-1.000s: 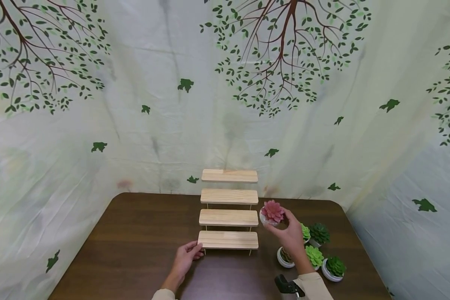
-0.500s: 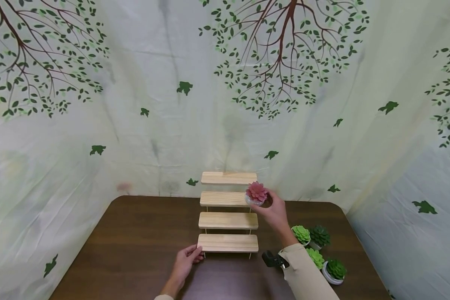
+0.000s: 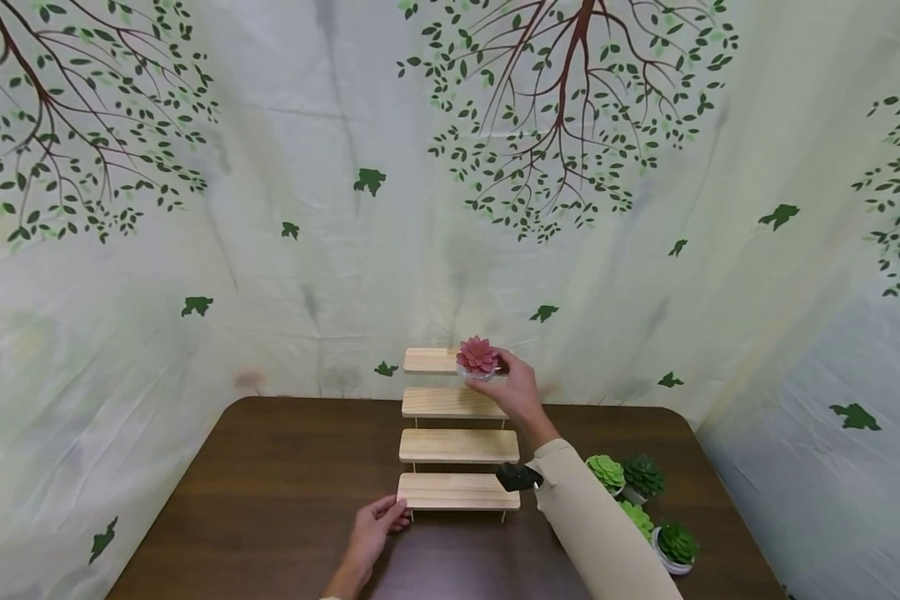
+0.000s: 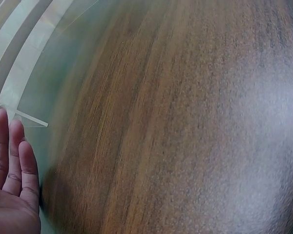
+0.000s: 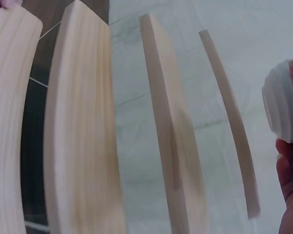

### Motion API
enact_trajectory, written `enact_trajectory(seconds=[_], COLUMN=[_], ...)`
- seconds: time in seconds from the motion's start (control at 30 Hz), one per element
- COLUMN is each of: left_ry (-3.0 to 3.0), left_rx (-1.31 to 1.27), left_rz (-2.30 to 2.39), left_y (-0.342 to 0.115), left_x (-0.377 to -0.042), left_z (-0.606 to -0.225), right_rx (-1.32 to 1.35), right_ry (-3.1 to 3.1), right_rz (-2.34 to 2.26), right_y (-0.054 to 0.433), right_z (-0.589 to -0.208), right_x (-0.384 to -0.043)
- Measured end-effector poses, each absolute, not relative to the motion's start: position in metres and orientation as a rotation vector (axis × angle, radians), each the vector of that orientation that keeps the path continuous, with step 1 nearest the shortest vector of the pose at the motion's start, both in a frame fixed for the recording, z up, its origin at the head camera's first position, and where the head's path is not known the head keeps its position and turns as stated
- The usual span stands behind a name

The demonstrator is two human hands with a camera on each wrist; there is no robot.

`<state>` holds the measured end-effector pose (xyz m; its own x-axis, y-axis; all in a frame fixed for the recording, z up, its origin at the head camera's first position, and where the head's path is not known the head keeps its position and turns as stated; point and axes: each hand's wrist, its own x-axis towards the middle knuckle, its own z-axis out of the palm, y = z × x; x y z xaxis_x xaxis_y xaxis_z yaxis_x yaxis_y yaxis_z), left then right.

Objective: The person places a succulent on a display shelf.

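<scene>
My right hand [image 3: 521, 390] grips a small potted succulent [image 3: 477, 355] with pink leaves, between thumb and fingers. It is held upright and overlaps the right part of the top board in the head view. Its ribbed white pot [image 5: 284, 105] shows at the right edge of the right wrist view, higher than the boards. Below stands a tiered wooden display shelf [image 3: 457, 492] of several pale boards on thin supports. My left hand [image 3: 367, 535] holds the left end of its lowest board. In the left wrist view, that hand's fingers [image 4: 13, 161] reach to the board's end; the thumb is hidden.
Several green potted succulents [image 3: 677, 546] stand in a group on the dark wooden table [image 3: 285, 475], right of the shelf. My right forearm passes partly over them. A hanging cloth [image 3: 330, 283] printed with trees and leaves closes off the back and sides.
My right hand has carried the pink succulent leftward and up, from beside the shelf to the top board. My left hand has stayed at the lowest board's left end.
</scene>
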<state>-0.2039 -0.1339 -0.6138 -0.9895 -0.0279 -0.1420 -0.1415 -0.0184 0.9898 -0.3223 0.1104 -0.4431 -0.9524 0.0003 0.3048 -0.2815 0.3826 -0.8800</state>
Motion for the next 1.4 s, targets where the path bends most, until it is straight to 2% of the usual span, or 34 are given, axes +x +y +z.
enact_trajectory(seconds=[0.73, 1.4], left_ry=[2.123, 2.088], left_rx=[-0.158, -0.168], left_rz=[2.203, 2.19], left_y=[-0.134, -0.136], left_x=[-0.207, -0.205], left_z=[-0.616, -0.62], right_rx=[0.353, 0.36], right_ry=[-2.539, -2.571], right_rz=[1.589, 1.608], right_y=[0.063, 0.042], right_z=[-0.436, -0.444], right_x=[-0.366, -0.371])
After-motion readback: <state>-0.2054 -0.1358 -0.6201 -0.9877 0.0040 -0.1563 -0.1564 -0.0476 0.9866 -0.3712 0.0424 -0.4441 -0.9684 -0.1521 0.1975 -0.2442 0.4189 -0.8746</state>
